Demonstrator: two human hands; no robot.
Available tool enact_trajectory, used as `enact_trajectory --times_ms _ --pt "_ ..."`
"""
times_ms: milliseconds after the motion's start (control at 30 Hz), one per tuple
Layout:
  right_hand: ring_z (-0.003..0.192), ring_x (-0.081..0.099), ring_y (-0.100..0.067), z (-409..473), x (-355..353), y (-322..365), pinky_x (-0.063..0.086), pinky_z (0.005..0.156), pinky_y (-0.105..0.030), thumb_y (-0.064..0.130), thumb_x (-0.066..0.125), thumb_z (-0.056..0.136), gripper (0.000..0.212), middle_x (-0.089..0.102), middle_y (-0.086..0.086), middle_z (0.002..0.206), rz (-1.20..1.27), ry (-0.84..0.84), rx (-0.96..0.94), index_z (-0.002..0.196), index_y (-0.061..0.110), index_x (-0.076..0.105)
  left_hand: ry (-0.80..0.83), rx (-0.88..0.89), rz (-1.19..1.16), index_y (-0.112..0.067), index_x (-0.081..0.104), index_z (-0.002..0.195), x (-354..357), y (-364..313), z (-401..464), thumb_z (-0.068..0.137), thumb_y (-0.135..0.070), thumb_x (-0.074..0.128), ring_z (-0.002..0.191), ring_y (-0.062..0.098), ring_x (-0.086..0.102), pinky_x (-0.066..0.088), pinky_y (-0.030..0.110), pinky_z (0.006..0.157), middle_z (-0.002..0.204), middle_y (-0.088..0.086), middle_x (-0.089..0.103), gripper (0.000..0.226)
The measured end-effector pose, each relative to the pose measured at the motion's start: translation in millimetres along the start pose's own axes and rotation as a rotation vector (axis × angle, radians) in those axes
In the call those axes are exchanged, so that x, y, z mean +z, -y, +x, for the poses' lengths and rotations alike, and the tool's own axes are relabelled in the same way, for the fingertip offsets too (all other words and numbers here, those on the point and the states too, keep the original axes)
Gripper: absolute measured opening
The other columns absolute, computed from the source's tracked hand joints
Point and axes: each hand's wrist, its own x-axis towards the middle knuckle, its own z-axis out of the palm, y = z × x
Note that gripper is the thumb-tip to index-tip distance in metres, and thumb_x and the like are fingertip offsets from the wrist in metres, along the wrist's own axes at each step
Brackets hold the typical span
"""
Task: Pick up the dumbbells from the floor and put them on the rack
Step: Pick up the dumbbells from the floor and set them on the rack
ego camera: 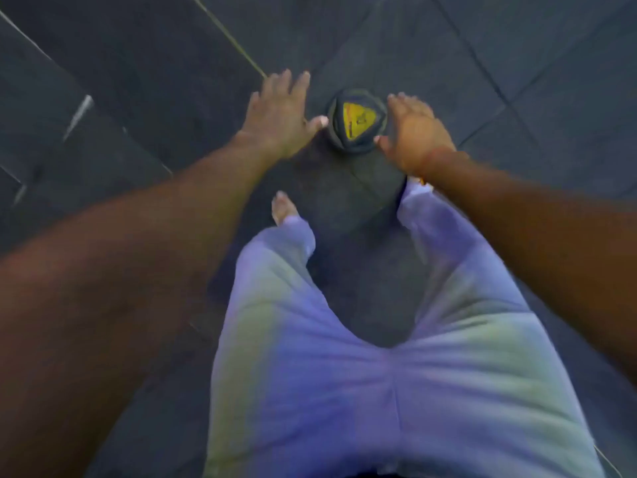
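Observation:
A black dumbbell [356, 120] stands on end on the dark floor, its top face showing a yellow triangular label. My left hand [279, 115] is spread open just left of it, thumb close to the dumbbell's head. To the dumbbell's right, my right hand [413, 131] is also open, with the thumb near the head's lower right edge. Neither hand grips it. The lower part of the dumbbell is hidden from this angle. No rack is in view.
Dark rubber floor tiles [138, 81] with thin seams fill the view. My legs in light purple trousers [379, 339] and a bare foot [283, 207] stand just behind the dumbbell.

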Motion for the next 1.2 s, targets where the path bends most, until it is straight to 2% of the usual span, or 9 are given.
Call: enact_trajectory --times_ms 167,300,367,467,533,733,833,1000,1200 --pt "0.145 0.017 -0.027 78.2 60.5 -47.4 0.027 0.115 -0.047 0.034 0.072 0.077 0.096 0.016 -0.008 0.158 -0.049 0.097 -0.013 0.151 0.012 0.014 0.157 -0.072 -0.066 -0.014 0.016 0.153 103.1 -2.9 62.7 0.079 -0.053 0.069 0.142 0.038 0.023 0.026 0.052 0.111 0.156 0.017 0.023 0.099" --pt "0.145 0.016 -0.028 115.2 115.4 -67.0 0.028 0.114 -0.046 0.044 0.085 0.058 0.128 0.008 -0.01 0.159 -0.006 0.157 -0.001 0.152 0.01 0.004 0.228 -0.096 -0.208 -0.014 0.011 0.154 178.3 1.1 104.1 0.063 -0.061 0.079 0.141 0.035 0.025 0.029 0.051 0.111 0.156 0.012 0.026 0.124" --pt "0.145 0.018 -0.03 125.3 141.6 -65.1 0.029 0.114 -0.042 0.047 0.088 0.051 0.138 0.0 -0.013 0.159 0.065 0.091 -0.011 0.152 0.009 0.002 0.233 -0.158 -0.412 -0.016 0.004 0.155 204.2 -2.3 117.5 0.052 -0.067 0.081 0.14 0.033 0.029 0.032 0.048 0.111 0.153 0.011 0.032 0.138" --pt "0.146 0.017 -0.029 132.2 170.0 -61.8 0.024 0.117 -0.031 0.049 0.087 0.05 0.137 0.0 -0.017 0.159 0.181 -0.108 0.015 0.151 0.006 0.006 0.128 -0.264 -0.729 -0.021 0.002 0.153 231.0 -9.7 130.4 0.041 -0.074 0.08 0.135 0.028 0.04 0.038 0.044 0.109 0.146 0.013 0.04 0.147" --pt "0.146 0.015 -0.025 133.3 176.2 -62.0 0.021 0.117 -0.025 0.048 0.087 0.051 0.135 0.001 -0.015 0.159 0.239 -0.156 0.026 0.152 0.007 0.007 0.089 -0.262 -0.805 -0.022 0.003 0.153 239.5 -9.7 133.9 0.041 -0.073 0.08 0.135 0.026 0.04 0.039 0.042 0.109 0.147 0.013 0.039 0.146" --pt "0.148 0.004 -0.017 137.7 171.4 -64.5 0.005 0.111 -0.008 0.043 0.09 0.049 0.14 0.001 -0.011 0.16 0.352 -0.151 0.094 0.151 0.005 0.001 0.107 -0.223 -0.806 -0.021 0.002 0.153 231.0 -6.8 141.7 0.042 -0.068 0.084 0.138 0.029 0.036 0.035 0.043 0.112 0.15 0.016 0.033 0.146" --pt "0.148 0.005 -0.013 141.2 164.8 -64.1 0.008 0.109 -0.009 0.039 0.092 0.049 0.142 0.003 -0.006 0.161 0.407 -0.116 0.162 0.151 0.007 -0.001 0.148 -0.227 -0.771 -0.025 0.001 0.153 222.8 -6.4 147.2 0.044 -0.066 0.086 0.138 0.031 0.035 0.035 0.045 0.112 0.15 0.017 0.033 0.144" --pt "0.147 0.01 -0.013 155.0 150.4 -68.9 0.012 0.105 -0.01 0.04 0.093 0.046 0.143 0.009 -0.005 0.16 0.436 -0.093 0.161 0.151 0.008 0.001 0.171 -0.225 -0.736 -0.024 0.001 0.153 207.2 -10.7 159.4 0.048 -0.063 0.086 0.138 0.033 0.035 0.034 0.045 0.112 0.15 0.018 0.031 0.141" --pt "0.147 0.012 -0.018 175.4 130.1 -79.5 0.015 0.114 -0.019 0.038 0.094 0.044 0.145 0.011 -0.01 0.158 0.531 -0.064 0.129 0.151 0.003 0.001 0.21 -0.207 -0.808 -0.028 -0.001 0.152 194.2 -14.9 183.0 0.047 -0.066 0.085 0.14 0.03 0.031 0.032 0.045 0.114 0.153 0.014 0.027 0.141"
